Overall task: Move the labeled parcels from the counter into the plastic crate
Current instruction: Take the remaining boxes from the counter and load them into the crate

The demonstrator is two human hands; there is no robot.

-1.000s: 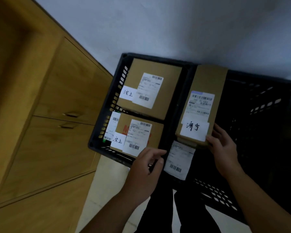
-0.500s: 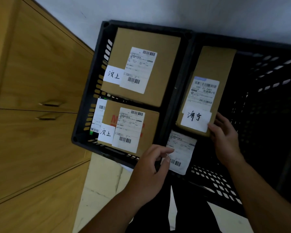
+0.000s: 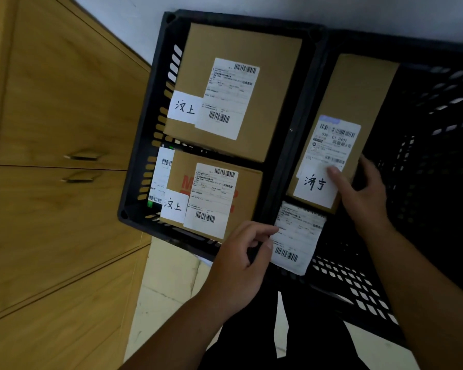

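Two black plastic crates stand side by side. The left crate (image 3: 142, 145) holds two brown labeled parcels, one at the far end (image 3: 273, 108) and one nearer me (image 3: 247, 193). In the right crate (image 3: 425, 129) lies a long brown parcel (image 3: 358, 89) with a white label. My right hand (image 3: 364, 190) grips its near right corner, thumb on the label. Just in front of it is a dark parcel (image 3: 297, 236) with a white barcode label. My left hand (image 3: 238, 265) pinches that parcel's left edge between thumb and curled fingers.
A wooden cabinet (image 3: 51, 129) with two drawer handles runs along the left, close to the left crate. A white wall (image 3: 251, 6) is behind the crates. Pale floor tiles (image 3: 166, 284) and my dark trouser legs show below them.
The long brown parcel has settled lower into the right crate and my right thumb now lies on its label. My left hand has stayed at the dark parcel. The view has closed in.
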